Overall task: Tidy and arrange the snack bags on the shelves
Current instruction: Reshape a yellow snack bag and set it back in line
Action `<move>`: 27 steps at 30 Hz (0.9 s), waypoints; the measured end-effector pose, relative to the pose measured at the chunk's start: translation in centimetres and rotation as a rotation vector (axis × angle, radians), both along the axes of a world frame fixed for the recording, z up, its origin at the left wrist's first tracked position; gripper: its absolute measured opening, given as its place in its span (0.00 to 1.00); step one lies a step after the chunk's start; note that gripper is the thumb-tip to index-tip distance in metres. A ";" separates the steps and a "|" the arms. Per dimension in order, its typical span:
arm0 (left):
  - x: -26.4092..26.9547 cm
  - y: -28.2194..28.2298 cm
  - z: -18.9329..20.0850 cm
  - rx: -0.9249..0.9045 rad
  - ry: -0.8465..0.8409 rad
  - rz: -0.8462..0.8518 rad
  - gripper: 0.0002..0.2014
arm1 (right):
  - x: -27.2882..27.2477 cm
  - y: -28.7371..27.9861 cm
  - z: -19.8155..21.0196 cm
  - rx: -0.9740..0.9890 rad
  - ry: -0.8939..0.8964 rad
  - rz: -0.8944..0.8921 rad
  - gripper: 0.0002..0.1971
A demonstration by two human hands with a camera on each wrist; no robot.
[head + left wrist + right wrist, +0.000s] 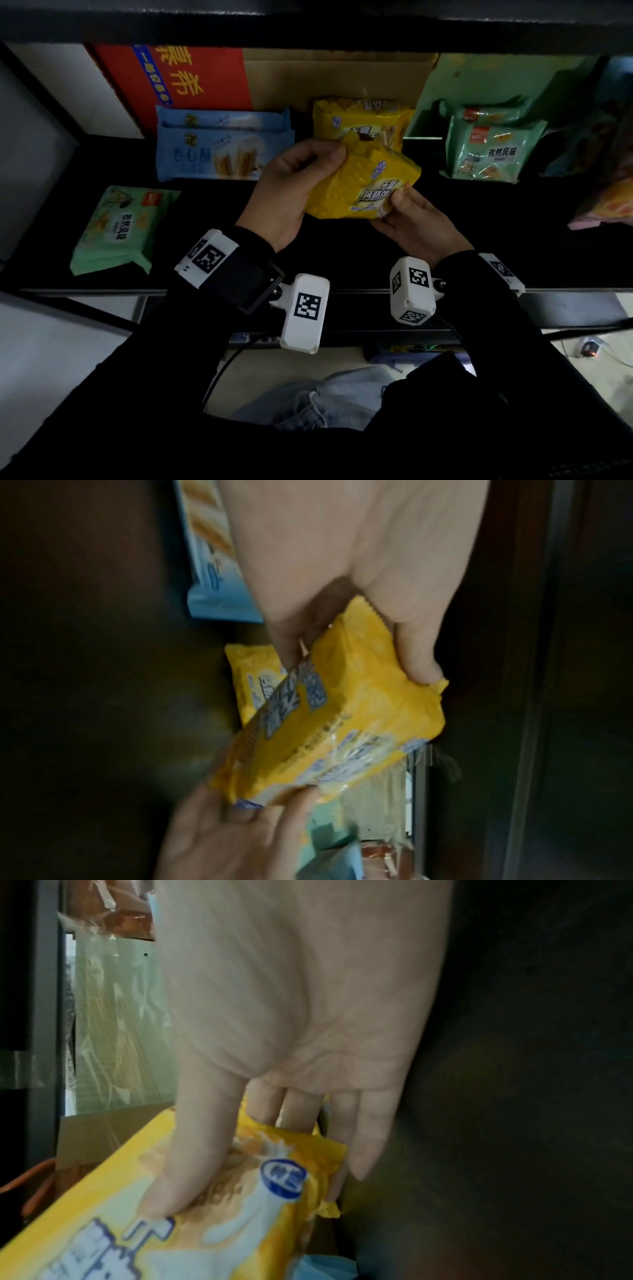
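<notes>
A yellow snack bag (363,181) is held tilted above the dark shelf (212,233), between both hands. My left hand (294,185) grips its upper left end, thumb on top and fingers behind (404,631). My right hand (411,219) pinches its lower right end, with the thumb (192,1164) pressed on the bag's face (171,1218). A second yellow bag (363,120) lies just behind it. Blue bags (222,150) are stacked at the left back, green bags (493,150) at the right back. One green bag (116,229) lies alone at the front left.
A red carton (178,78) and a brown cardboard box (335,75) stand against the back wall. More bags (606,202) lie at the far right edge. The shelf above overhangs closely. The shelf's front rail (342,291) runs under my wrists.
</notes>
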State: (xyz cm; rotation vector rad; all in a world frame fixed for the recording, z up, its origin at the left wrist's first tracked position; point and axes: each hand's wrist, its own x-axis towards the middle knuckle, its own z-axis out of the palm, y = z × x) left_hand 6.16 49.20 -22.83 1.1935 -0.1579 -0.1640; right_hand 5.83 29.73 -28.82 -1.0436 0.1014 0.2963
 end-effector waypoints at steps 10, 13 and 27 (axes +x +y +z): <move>1.2 2.1 0.7 -0.032 0.254 0.127 0.06 | 0.3 0.3 2.9 -0.320 -0.076 0.028 0.44; 1.7 3.8 0.8 0.048 0.311 0.112 0.09 | 1.6 1.4 5.4 -0.539 -0.178 0.208 0.56; -0.8 19.5 2.0 1.058 0.178 0.976 0.18 | 3.4 10.9 3.4 -0.377 -0.029 0.467 0.11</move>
